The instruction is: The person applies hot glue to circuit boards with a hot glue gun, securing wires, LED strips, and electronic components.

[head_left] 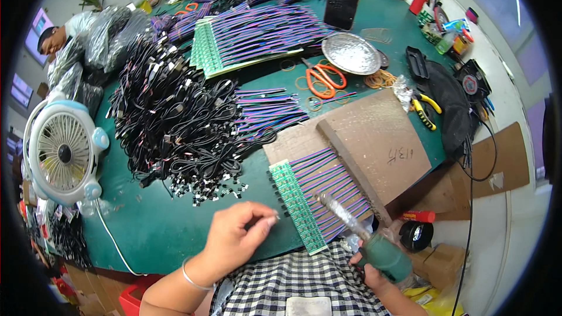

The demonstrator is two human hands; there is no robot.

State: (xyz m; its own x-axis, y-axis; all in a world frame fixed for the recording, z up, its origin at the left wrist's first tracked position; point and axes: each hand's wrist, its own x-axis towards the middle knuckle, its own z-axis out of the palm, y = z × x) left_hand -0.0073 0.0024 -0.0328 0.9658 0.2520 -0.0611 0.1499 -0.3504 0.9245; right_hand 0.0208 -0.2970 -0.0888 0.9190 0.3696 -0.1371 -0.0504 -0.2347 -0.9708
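Note:
My right hand [373, 275] grips a heat gun [386, 259] with a green body and a long silvery barrel. The barrel tip hangs over the purple, black and green wires [319, 169] that run from a green circuit board panel [295, 205]. That panel lies tilted at the table's front edge, with small black parts along its left side. Left of it, my left hand [239, 231] is raised with thumb and forefinger pinched together; what is between the fingertips is too small to make out. A wooden strip [354, 169] lies across the far ends of the wires, on a brown board [392, 129].
A heap of black cables [175, 123] fills the table's left middle. Behind are stacked wired panels [257, 38], orange scissors [325, 79], a round metal dish [351, 52] and a phone [343, 0]. Yellow-handled pliers [424, 111] lie right; a fan [64, 152] and another person [55, 38] are left.

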